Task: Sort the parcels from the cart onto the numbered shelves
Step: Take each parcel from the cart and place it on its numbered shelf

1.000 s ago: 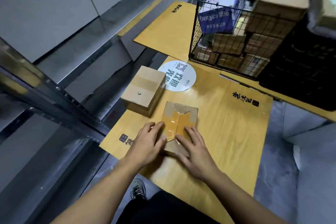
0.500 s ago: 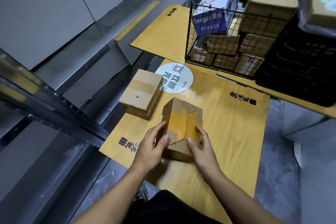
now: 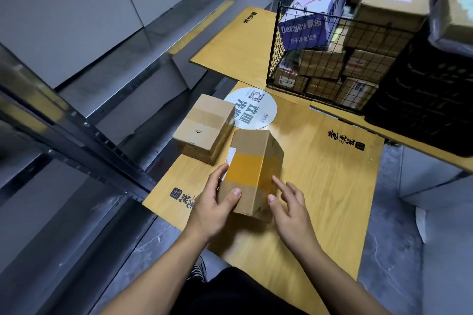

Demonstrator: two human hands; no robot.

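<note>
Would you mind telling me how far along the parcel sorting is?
Early. One plain box sits on the wooden board, out of the wire cart. The left hand grips an orange-taped box standing there, the right hand touching it. Nothing visibly shelved; the cart holds many parcels.

A parcel depot: metal shelving [image 3: 76, 120], wire cart [image 3: 330, 59] heaped with boxes.

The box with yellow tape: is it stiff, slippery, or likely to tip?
Probably stiff: the box is cardboard with straight edges. Its glossy tape may feel slippery. It seems to stand on end, so a push could tip it.
</note>
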